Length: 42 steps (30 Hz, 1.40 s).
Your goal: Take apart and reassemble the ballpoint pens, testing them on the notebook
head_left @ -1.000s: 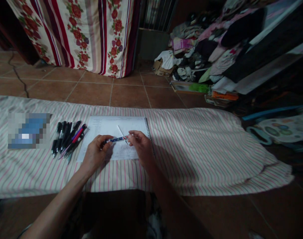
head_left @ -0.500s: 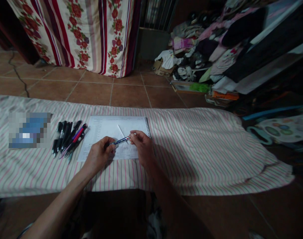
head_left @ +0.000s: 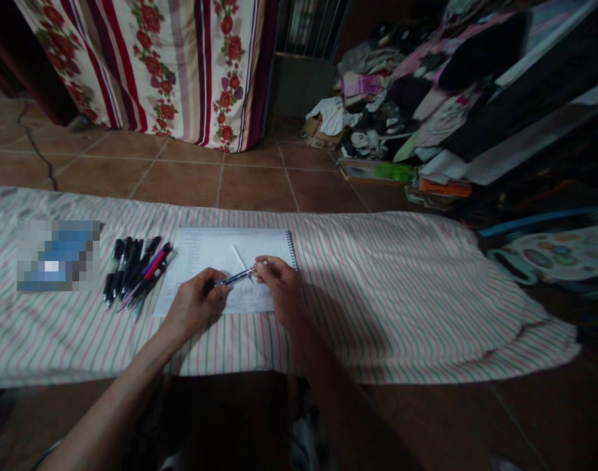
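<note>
A blue pen point(head_left: 235, 278) is held between both hands just above an open spiral notebook point(head_left: 215, 252). My left hand point(head_left: 193, 304) pinches its left end, and my right hand point(head_left: 279, 288) pinches its right end. A thin white stick point(head_left: 240, 258), perhaps a refill, lies on the page behind the pen. The notebook rests on a pink-and-green striped cloth point(head_left: 402, 294) spread over the floor.
Several pens point(head_left: 135, 271), mostly black with a pink one, lie in a bunch left of the notebook. A blurred blue thing point(head_left: 58, 255) lies further left. Brown floor tiles point(head_left: 250, 186), a floral curtain point(head_left: 181, 65) and a clothes pile point(head_left: 407, 98) are beyond.
The pen's right end has tilted up a little between my hands, and my left hand has edged right along it. Everything else stays put.
</note>
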Available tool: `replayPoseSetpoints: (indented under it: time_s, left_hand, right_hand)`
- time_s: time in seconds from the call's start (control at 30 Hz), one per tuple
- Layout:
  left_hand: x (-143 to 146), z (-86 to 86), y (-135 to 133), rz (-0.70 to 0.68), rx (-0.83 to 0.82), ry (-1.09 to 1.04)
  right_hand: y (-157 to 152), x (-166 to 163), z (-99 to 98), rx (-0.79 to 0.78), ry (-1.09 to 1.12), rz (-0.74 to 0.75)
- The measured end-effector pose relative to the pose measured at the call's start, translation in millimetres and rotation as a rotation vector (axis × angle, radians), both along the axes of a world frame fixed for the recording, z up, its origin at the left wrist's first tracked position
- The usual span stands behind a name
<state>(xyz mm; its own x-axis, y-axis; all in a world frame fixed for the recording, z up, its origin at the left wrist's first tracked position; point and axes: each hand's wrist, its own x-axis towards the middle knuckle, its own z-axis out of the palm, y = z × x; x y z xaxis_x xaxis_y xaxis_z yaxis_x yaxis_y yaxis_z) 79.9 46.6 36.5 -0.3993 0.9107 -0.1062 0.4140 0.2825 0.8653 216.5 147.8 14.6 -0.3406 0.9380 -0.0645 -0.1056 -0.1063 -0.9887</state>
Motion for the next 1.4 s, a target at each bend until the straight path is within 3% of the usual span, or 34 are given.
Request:
replayPoseSetpoints:
  time_s: [0.27, 0.53, 0.73, 0.9, 1.13, 1.4]
  left_hand:
    - [-9, -9.5, 2, 0.091, 0.050, 0.036]
    - [-16, -15.9, 2, 0.179, 0.095, 0.099]
    - [-16, -21.4, 4, 0.249, 0.213, 0.062]
    - [-9, -11.0, 5, 0.390, 0.180, -0.091]
    - [-2, -2.4, 5, 0.325, 0.185, -0.118]
    - [0, -7.8, 7, 0.249, 0.142, -0.274]
  right_hand:
    - [-1, 1, 0.1, -0.052, 0.046, 0.046]
    - [-2, 2, 2.8, 0.109, -0.085, 0.087]
    - [-5, 0, 3.2, -0.072, 0.018, 0.085]
    - [-4, -6, -9.6, -0.066, 0.050, 0.004]
    - [-4, -11, -17.8, 0.060, -0.015, -0.022]
    - [-22, -19, -13.7, 0.222, -0.140, 0.048]
